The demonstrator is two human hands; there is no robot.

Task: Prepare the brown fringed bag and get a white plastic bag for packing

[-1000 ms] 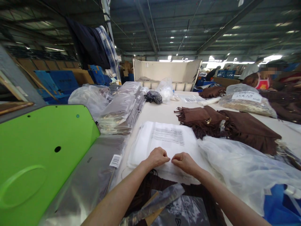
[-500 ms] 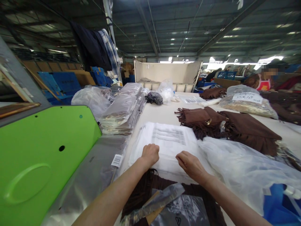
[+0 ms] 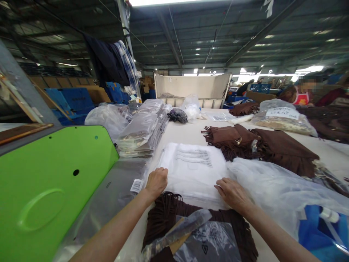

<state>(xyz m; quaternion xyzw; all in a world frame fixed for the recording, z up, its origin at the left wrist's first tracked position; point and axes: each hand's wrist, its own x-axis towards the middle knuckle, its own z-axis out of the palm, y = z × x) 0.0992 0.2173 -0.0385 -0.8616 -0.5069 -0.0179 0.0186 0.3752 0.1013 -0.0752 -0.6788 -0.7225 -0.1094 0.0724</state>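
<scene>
A stack of white translucent plastic bags [image 3: 191, 174] with printed lines of text lies flat before me. My left hand [image 3: 157, 181] is closed at the near left edge of the top plastic bag, its fingers curled. At the right edge, my right hand [image 3: 231, 191] has bent fingers closed on the plastic. Just below the stack lies a brown fringed bag [image 3: 160, 218]. A grey plastic packet [image 3: 209, 242] and a clear strip of film [image 3: 188, 225] rest on top of it.
To the left stand a green panel [image 3: 54, 182] and a pile of clear-wrapped packages [image 3: 141, 127]. More brown fringed bags [image 3: 283, 149] lie to the right, behind a loose plastic sheet [image 3: 272, 185]. A person [image 3: 302, 94] is at the far right.
My hands have moved apart, from the middle of the stack's near part out to its left and right edges. The view has shifted slightly.
</scene>
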